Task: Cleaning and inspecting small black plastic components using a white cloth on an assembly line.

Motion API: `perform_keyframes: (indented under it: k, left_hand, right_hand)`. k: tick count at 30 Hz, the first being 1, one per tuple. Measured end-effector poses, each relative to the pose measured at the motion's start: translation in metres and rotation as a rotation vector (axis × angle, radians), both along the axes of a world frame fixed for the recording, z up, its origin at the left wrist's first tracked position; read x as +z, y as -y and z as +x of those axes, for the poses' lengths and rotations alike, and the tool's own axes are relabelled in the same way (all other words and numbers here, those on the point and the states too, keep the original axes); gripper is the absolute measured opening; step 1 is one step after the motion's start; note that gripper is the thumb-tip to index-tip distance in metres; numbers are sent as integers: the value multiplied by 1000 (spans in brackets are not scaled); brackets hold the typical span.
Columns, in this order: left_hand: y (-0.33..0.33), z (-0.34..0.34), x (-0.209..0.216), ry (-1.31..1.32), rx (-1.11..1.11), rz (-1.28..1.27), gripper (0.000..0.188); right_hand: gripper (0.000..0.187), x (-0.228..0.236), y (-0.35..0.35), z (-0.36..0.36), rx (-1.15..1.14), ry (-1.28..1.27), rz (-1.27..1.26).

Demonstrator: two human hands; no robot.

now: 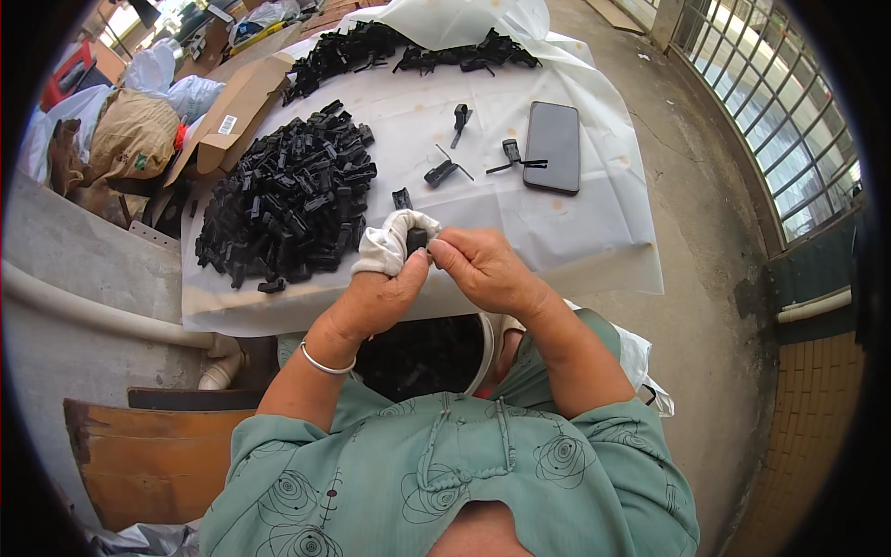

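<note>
A small black plastic part point(417, 239) is gripped in my left hand point(382, 288), whose fingers are covered by a white cloth point(382, 243). Against it, my right hand point(487, 269) is closed in a pinch, thumb to fingers. Whatever lies between those right fingertips is too small to make out. Just beyond my hands sits another black part point(401, 199) on the white-covered table point(594, 243). To the left is a large heap of similar black parts point(288, 195).
A dark phone point(553, 148) lies at the table's right, near loose black parts with thin strips point(444, 171). More black pieces point(348, 56) line the far edge. A cardboard box point(232, 116) stands left. Below my hands is a bucket point(486, 353) of dark parts. A barred window point(780, 102) is right.
</note>
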State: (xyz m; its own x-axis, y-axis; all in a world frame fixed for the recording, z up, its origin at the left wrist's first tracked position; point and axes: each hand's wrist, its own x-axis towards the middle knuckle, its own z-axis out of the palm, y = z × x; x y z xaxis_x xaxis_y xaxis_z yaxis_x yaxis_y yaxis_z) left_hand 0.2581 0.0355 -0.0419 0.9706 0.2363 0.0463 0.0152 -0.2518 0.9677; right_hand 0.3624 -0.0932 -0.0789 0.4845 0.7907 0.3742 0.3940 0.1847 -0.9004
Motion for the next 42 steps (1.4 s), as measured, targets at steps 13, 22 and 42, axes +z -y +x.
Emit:
perform_keyframes:
  k: [13,22,42]
  left_hand:
    - [-16,1,-8,115,8,276,23]
    - [-48,11,4,323,186,686,37]
    - [-18,-1,40,415,-435,752,23]
  right_hand:
    - [22,-5,-29,-13,-93,-37,81]
    - [17,-6,-44,13,-359,324,-11]
    - [22,0,3,34,172,-253,-225]
